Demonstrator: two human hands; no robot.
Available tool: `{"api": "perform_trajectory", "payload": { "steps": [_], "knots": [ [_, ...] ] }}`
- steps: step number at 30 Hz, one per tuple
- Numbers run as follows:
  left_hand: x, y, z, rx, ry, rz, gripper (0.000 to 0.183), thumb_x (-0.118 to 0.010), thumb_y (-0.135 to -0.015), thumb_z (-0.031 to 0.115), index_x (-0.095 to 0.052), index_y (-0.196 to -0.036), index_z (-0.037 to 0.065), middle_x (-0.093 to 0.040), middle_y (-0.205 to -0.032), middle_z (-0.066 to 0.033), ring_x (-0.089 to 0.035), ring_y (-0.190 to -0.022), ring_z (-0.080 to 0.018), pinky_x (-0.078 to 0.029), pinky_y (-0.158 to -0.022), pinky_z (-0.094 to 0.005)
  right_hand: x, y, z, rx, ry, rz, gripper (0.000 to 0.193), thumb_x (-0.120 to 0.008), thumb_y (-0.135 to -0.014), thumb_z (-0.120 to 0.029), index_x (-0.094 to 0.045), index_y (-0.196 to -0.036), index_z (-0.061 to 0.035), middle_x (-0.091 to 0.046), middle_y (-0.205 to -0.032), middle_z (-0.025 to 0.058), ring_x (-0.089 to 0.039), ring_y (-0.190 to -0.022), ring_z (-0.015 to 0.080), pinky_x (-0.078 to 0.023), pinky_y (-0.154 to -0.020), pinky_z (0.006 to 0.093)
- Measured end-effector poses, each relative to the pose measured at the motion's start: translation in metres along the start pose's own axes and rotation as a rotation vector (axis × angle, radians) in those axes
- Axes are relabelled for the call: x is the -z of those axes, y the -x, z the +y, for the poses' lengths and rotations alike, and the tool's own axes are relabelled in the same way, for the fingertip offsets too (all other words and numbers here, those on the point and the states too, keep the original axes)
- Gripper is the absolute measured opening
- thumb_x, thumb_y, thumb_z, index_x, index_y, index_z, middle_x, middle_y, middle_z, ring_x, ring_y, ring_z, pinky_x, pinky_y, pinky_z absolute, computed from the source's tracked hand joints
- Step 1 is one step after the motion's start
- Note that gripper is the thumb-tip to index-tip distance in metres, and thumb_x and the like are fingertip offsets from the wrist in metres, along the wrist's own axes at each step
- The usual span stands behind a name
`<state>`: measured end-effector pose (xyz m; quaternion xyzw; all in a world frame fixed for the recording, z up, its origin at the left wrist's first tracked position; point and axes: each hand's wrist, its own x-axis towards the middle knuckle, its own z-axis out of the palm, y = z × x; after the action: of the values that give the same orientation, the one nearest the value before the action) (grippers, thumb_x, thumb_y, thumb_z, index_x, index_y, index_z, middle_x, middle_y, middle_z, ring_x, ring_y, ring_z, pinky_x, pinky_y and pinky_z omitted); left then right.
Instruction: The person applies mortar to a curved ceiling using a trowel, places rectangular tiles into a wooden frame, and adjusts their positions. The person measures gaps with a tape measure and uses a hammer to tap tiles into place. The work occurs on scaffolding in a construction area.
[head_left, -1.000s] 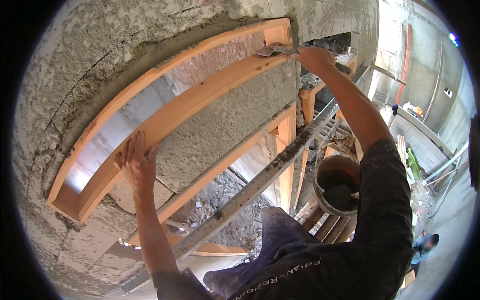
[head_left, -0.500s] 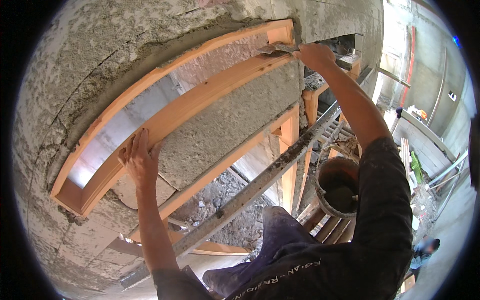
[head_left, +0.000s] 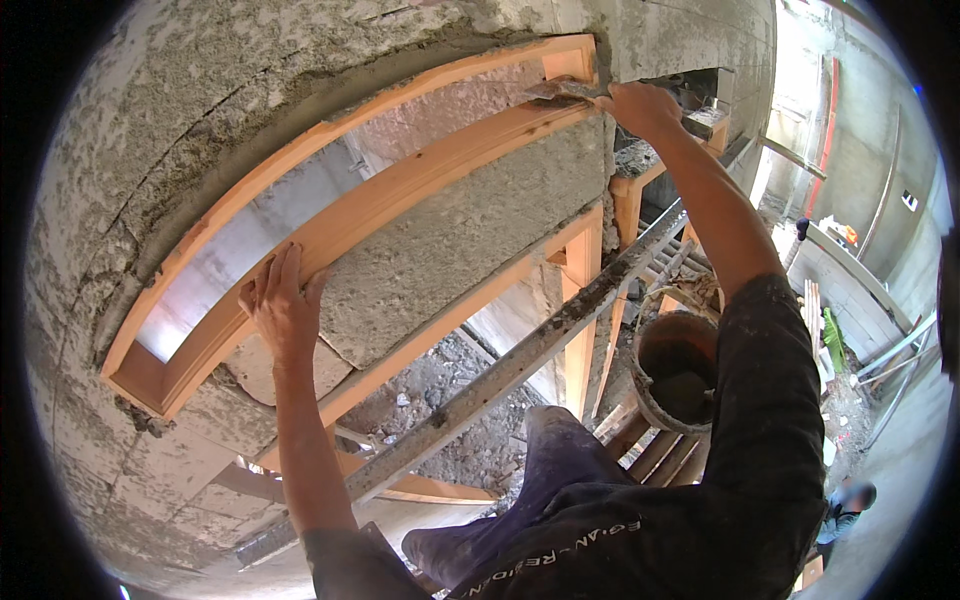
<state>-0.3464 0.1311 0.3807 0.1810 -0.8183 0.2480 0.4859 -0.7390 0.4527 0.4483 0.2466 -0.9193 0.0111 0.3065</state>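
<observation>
An arched wooden window frame (head_left: pixel 400 178) is set in the rough wall, its lower curved rail nearest me. My left hand (head_left: pixel 283 300) rests on that rail near its left part, fingers stretched over the wood and thumb apart. At the frame's upper right corner, my right hand (head_left: pixel 643 108) is closed round the handle of a trowel (head_left: pixel 560 91). Its mortar-smeared blade lies over the right end of the lower rail; whether it touches the wood I cannot tell. Grey mortar (head_left: pixel 330 112) runs along the outer edge of the upper rail.
A mortar-stained metal bar (head_left: pixel 520 360) crosses diagonally below the frame. To the right, a bucket (head_left: pixel 678 368) with grey mix stands beside bamboo poles (head_left: pixel 655 450). A second wooden frame (head_left: pixel 470 310) lies lower on the wall. Another person (head_left: pixel 845 515) is far off at lower right.
The view has shifted slightly, so the frame's right end sits a little further right. My left hand stays on the rail, and my right still holds the trowel at the corner.
</observation>
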Motion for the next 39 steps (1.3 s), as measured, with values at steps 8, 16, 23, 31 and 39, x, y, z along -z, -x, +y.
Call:
{"api": "perform_trajectory", "payload": {
  "steps": [8, 16, 23, 31, 39],
  "knots": [
    [0.003, 0.001, -0.005, 0.009, 0.002, -0.020, 0.049, -0.075, -0.071, 0.030, -0.059, -0.113, 0.012, -0.063, -0.113, -0.0018, -0.056, -0.107, -0.0205, -0.031, -0.093, -0.0417, -0.005, 0.000, -0.010, 0.047, -0.044, 0.008, 0.045, -0.039, -0.093, -0.048, -0.060, -0.107, -0.0113, -0.065, -0.096, 0.0124, -0.063, -0.090, 0.0308, -0.052, -0.073, 0.0456],
    [-0.001, 0.000, -0.001, 0.008, -0.004, -0.020, 0.048, -0.074, -0.071, 0.033, -0.059, -0.112, 0.013, -0.062, -0.114, -0.0008, -0.055, -0.108, -0.0205, -0.031, -0.093, -0.0416, -0.013, 0.004, 0.004, -0.065, -0.067, 0.053, 0.045, -0.039, -0.093, -0.048, -0.061, -0.108, -0.0122, -0.065, -0.096, 0.0105, -0.063, -0.091, 0.0299, -0.052, -0.074, 0.0480],
    [0.001, 0.000, -0.007, 0.003, -0.026, -0.013, 0.048, -0.074, -0.071, 0.034, -0.059, -0.112, 0.013, -0.062, -0.113, -0.0004, -0.055, -0.108, -0.0206, -0.031, -0.095, -0.0425, 0.002, 0.004, 0.005, 0.040, -0.054, 0.135, 0.042, -0.040, -0.093, -0.045, -0.061, -0.107, -0.0112, -0.065, -0.098, 0.0118, -0.062, -0.093, 0.0296, -0.051, -0.076, 0.0464],
    [-0.002, 0.002, -0.006, 0.020, -0.004, -0.030, 0.049, -0.074, -0.072, 0.032, -0.058, -0.114, 0.013, -0.062, -0.114, -0.0006, -0.055, -0.109, -0.0203, -0.030, -0.095, -0.0425, 0.005, -0.002, 0.001, -0.030, -0.024, 0.011, 0.040, -0.042, -0.093, -0.045, -0.062, -0.105, -0.0120, -0.065, -0.099, 0.0111, -0.062, -0.094, 0.0287, -0.051, -0.075, 0.0470],
    [0.000, 0.002, -0.004, 0.015, -0.006, -0.023, 0.047, -0.073, -0.073, 0.032, -0.059, -0.113, 0.013, -0.063, -0.113, -0.0003, -0.055, -0.108, -0.0197, -0.030, -0.095, -0.0412, 0.001, 0.023, 0.005, -0.128, -0.234, 0.018, 0.049, -0.042, -0.092, -0.050, -0.061, -0.106, -0.0075, -0.064, -0.098, 0.0149, -0.060, -0.098, 0.0321, -0.048, -0.079, 0.0493]
  ]
}}
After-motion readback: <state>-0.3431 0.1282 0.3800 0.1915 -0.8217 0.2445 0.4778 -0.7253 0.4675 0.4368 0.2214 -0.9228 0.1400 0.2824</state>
